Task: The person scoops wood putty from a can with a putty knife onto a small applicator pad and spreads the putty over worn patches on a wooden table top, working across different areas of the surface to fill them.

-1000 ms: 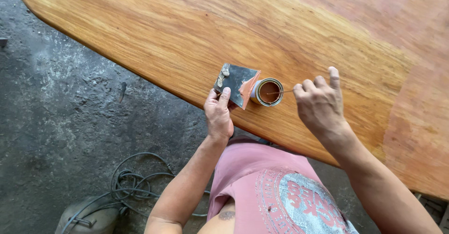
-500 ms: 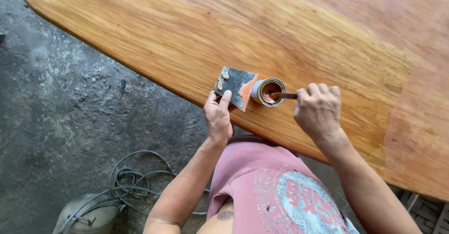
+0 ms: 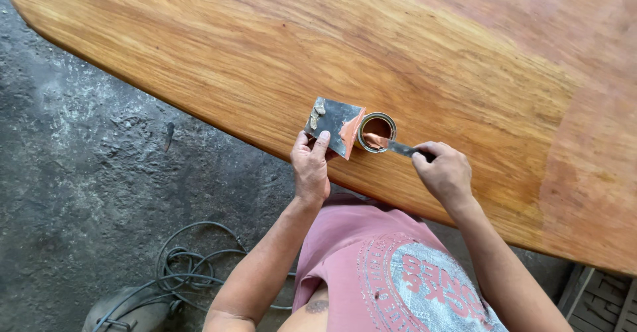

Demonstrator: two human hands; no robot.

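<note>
A broad wooden slab (image 3: 424, 53) with orange-brown grain filled the upper part of the head view, its rounded edge running from ten o'clock down toward four o'clock. Near that edge, just below the centre of the frame, stood a small open tin (image 3: 377, 131) holding reddish-brown paste. The left hand (image 3: 310, 169) gripped a square dark scraper plate (image 3: 334, 126) by its lower edge, thumb and fingers closed on it, and held it tilted so that its orange-smeared side touched the tin at the tin's nine o'clock. Flecks of dried filler clung to the plate's upper left corner. The right hand (image 3: 443, 173), at four o'clock from the tin, was closed around the handle of a narrow putty knife (image 3: 391, 146), whose blade reached over the tin's rim and carried a dab of the same reddish paste. The two hands were near each other but apart, with the tin between them. Below the hands a pink printed shirt (image 3: 391, 272) showed at six o'clock. On the grey concrete floor (image 3: 73, 173), at seven o'clock, a coiled cable (image 3: 192, 265) lay beside a grey rounded object whose kind could not be told.
</note>
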